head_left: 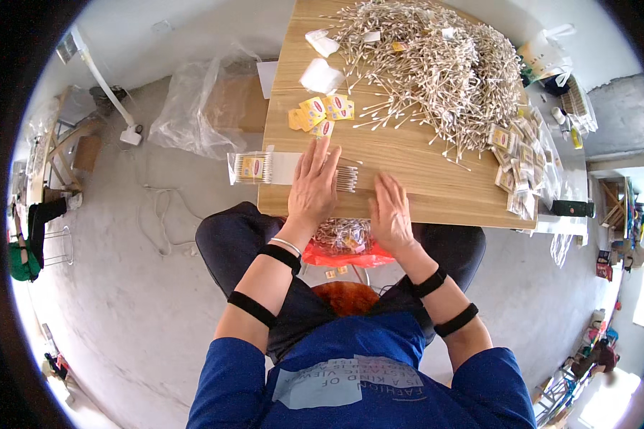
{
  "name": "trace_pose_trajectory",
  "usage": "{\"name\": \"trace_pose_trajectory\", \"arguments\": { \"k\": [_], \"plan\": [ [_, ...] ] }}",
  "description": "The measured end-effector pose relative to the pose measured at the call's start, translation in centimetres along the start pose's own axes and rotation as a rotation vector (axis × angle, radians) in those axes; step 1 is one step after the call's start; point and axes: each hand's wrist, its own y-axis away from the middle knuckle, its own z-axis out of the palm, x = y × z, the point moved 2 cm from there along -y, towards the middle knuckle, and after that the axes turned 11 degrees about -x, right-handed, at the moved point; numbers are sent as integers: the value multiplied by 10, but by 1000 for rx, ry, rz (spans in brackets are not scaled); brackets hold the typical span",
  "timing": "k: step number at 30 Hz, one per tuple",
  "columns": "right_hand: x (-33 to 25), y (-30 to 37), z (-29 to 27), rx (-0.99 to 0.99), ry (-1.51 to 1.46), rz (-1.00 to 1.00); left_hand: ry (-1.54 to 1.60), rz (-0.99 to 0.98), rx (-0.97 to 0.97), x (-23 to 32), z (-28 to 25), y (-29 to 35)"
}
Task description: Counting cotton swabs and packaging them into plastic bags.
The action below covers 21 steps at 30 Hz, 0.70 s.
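Note:
My left hand [313,179] lies flat with its fingers stretched out, over the right end of a white strip [284,167] and a row of cotton swabs [347,179]. The swabs' ends stick out to the right from under it. On the strip's left part, at the table's left edge, sits a row of swabs with a yellow card [252,168] on top. Just right of the swab row, my right hand [391,211] rests near the table's front edge, fingers extended and no object visible in it. What lies beneath both palms is hidden.
A large heap of loose cotton swabs [436,64] covers the table's far side. Yellow cards [322,113] lie beyond my left hand, near white sheets [320,76]. Finished-looking small packs [522,154] pile up at the right. A red bag [347,257] holding swabs sits below the front edge.

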Motion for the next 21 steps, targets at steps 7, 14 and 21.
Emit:
{"name": "trace_pose_trajectory", "arguments": {
  "k": [7, 14, 21],
  "plan": [
    [-35, 43, 2, -421, 54, -350, -21, 11, -54, -4, 6, -1],
    [-40, -23, 15, -154, 328, -146, 317, -101, 16, -15, 0, 4],
    [-35, -55, 35, -243, 330, -19, 572, -95, 241, -32, 2, 8]
  ]
}}
